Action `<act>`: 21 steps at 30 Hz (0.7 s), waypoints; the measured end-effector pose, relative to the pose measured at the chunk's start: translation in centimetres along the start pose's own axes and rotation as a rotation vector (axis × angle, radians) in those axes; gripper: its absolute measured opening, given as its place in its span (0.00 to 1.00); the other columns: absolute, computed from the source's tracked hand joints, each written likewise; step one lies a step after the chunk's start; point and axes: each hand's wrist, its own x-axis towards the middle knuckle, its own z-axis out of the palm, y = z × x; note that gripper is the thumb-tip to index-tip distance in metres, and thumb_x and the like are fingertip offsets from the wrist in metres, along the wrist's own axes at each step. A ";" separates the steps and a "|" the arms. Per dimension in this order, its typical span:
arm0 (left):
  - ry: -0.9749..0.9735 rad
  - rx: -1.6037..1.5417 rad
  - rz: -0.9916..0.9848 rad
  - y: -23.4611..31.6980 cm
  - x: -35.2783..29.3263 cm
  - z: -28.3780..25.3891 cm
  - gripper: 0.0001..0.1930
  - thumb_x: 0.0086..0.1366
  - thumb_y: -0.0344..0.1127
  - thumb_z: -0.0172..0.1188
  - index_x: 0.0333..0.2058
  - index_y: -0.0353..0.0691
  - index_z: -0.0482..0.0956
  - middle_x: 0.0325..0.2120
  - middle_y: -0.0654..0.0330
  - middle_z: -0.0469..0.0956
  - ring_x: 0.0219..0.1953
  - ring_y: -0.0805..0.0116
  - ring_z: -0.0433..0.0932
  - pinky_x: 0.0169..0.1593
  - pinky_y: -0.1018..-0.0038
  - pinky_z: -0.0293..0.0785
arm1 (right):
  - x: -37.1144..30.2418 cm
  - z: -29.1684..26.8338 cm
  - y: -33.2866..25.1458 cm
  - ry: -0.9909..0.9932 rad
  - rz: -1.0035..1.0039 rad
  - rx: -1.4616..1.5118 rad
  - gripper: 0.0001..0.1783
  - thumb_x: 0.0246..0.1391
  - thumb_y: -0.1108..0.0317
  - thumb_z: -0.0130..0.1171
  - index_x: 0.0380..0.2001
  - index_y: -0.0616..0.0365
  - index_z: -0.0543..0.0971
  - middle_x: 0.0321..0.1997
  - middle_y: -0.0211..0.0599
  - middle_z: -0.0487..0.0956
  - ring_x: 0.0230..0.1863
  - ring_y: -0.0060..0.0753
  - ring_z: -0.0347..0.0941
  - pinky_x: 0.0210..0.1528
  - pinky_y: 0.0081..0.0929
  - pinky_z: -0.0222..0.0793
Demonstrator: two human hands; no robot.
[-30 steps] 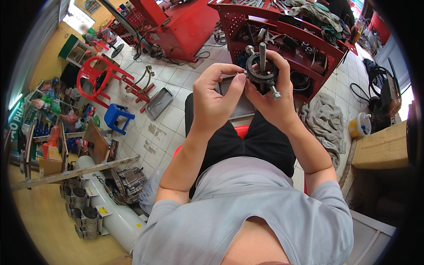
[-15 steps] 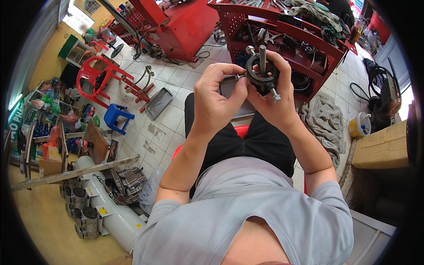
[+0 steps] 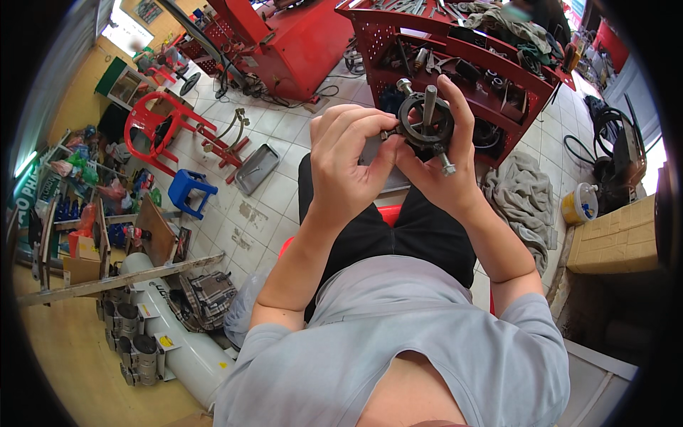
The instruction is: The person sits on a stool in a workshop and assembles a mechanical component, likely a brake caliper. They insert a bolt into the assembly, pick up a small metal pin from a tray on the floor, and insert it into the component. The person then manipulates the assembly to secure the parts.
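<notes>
Above my lap I hold a dark metal ring (image 3: pixel 425 138) with bolts sticking out round its side and a steel rod (image 3: pixel 430 104) standing through its middle. My right hand (image 3: pixel 455 174) is closed round the ring, its index finger stretched along the far right side. Thumb and fingertips of my left hand (image 3: pixel 348 153) pinch a small bolt (image 3: pixel 388 133) at the ring's left side; the fingertips hide part of it. One silver bolt (image 3: pixel 404 86) points away at the top, another (image 3: pixel 447 165) toward me beside my right palm. The ring's underside cannot be seen.
A red tool trolley (image 3: pixel 455 43) with wrenches and parts stands ahead. A grey tray (image 3: pixel 257 169), a blue stool (image 3: pixel 191 191) and a red chair (image 3: pixel 146 132) are on the left. Grey cloth (image 3: pixel 523 206) and a white bucket (image 3: pixel 580 204) lie right. Another person sits far left.
The ring has tilted slightly and shifted a little to the right and down. My right index finger has straightened upward. My left fingers have moved on the small bolt, now covering more of it.
</notes>
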 end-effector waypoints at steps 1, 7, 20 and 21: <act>0.001 -0.024 -0.015 0.0 0.0 0.0 0.08 0.53 0.29 0.65 0.33 0.38 0.79 0.31 0.60 0.80 0.37 0.60 0.77 0.43 0.68 0.67 | 0.0 0.0 0.1 0.003 -0.013 -0.002 0.48 0.46 0.77 0.66 0.67 0.60 0.50 0.45 0.39 0.73 0.44 0.25 0.74 0.46 0.23 0.72; -0.023 -0.123 -0.055 -0.1 -0.1 0.1 0.08 0.54 0.21 0.63 0.35 0.33 0.78 0.33 0.56 0.80 0.38 0.64 0.77 0.43 0.73 0.71 | 0.0 0.0 0.4 0.032 -0.028 -0.033 0.49 0.43 0.76 0.68 0.67 0.61 0.52 0.47 0.45 0.74 0.41 0.33 0.76 0.43 0.28 0.74; -0.117 -0.219 -0.355 0.3 -0.8 0.8 0.06 0.63 0.30 0.55 0.34 0.34 0.70 0.29 0.53 0.70 0.32 0.57 0.71 0.37 0.68 0.68 | -0.3 0.7 0.9 0.024 0.062 -0.005 0.48 0.43 0.76 0.66 0.66 0.64 0.53 0.38 0.42 0.76 0.35 0.34 0.77 0.38 0.28 0.74; -0.124 -0.207 -0.339 0.4 -0.7 0.7 0.05 0.63 0.29 0.54 0.34 0.33 0.70 0.29 0.52 0.70 0.32 0.56 0.71 0.37 0.67 0.68 | -0.3 0.7 1.0 0.010 0.055 -0.012 0.48 0.44 0.76 0.66 0.66 0.64 0.53 0.39 0.42 0.77 0.35 0.34 0.78 0.38 0.28 0.74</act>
